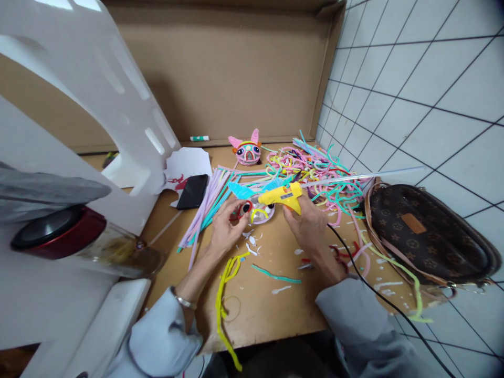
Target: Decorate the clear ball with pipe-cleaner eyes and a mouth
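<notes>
My right hand (pixel 309 223) is wrapped round the grip of a yellow hot glue gun (pixel 284 196). A long clear glue stick (pixel 362 175) sticks out of the gun's back, and its nozzle points left over a pipe-cleaner animal head (pixel 261 215). The head has blue ears, a yellow curve and large black-and-white eyes. My left hand (pixel 227 227) pinches the head's left side, by the eye with a red rim (pixel 246 208). The nozzle partly covers the face, so I cannot tell whether it touches.
A finished-looking pink-eared head (pixel 249 152) stands behind. Loose pipe cleaners (pixel 311 168) heap at the back right. A phone (pixel 192 191) and a glass bottle (pixel 118 252) are left; a brown bag (pixel 429 231) is right. The gun's black cord (pixel 378 299) runs past my right arm.
</notes>
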`<control>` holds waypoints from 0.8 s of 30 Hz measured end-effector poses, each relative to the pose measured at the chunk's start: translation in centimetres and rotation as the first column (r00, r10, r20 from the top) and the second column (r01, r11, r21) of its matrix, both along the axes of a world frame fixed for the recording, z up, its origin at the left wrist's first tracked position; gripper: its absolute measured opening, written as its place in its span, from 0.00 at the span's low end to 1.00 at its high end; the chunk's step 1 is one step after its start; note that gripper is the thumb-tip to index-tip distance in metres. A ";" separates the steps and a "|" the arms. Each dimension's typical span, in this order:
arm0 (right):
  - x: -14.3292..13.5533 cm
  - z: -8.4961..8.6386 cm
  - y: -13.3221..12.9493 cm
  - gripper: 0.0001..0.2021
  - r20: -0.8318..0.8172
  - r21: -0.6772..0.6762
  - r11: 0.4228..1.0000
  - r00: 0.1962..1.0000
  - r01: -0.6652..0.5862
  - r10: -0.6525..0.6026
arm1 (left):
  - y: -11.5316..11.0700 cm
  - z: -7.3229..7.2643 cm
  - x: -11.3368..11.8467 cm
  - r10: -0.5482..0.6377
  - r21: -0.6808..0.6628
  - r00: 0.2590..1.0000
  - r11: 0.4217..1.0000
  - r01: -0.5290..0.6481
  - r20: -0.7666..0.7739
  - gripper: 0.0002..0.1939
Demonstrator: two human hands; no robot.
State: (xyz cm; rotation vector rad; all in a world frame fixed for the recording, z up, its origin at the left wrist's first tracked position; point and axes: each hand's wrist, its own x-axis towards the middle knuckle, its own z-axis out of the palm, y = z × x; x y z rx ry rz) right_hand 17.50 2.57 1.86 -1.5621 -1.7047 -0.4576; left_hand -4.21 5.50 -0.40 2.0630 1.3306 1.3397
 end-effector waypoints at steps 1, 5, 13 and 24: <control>0.0 0.0 0.0 0.08 -0.002 -0.004 1.000 1.000 -0.003 0.003 | 0.0 0.0 0.0 -0.001 -0.002 1.000 1.000 0.001 0.003 0.14; 0.1 -0.1 0.0 0.07 0.000 -0.024 0.999 1.000 -0.026 0.026 | -0.1 0.2 0.1 0.008 -0.004 1.000 1.000 -0.008 0.004 0.14; 0.2 0.0 0.0 0.05 0.010 -0.026 0.999 0.999 -0.036 0.036 | -0.1 0.3 0.0 -0.003 -0.026 1.000 1.000 0.003 0.007 0.14; 0.1 0.4 -0.3 0.04 0.039 -0.003 1.000 0.999 -0.017 0.017 | -0.1 0.2 0.0 -0.013 -0.027 1.000 1.000 0.013 0.018 0.15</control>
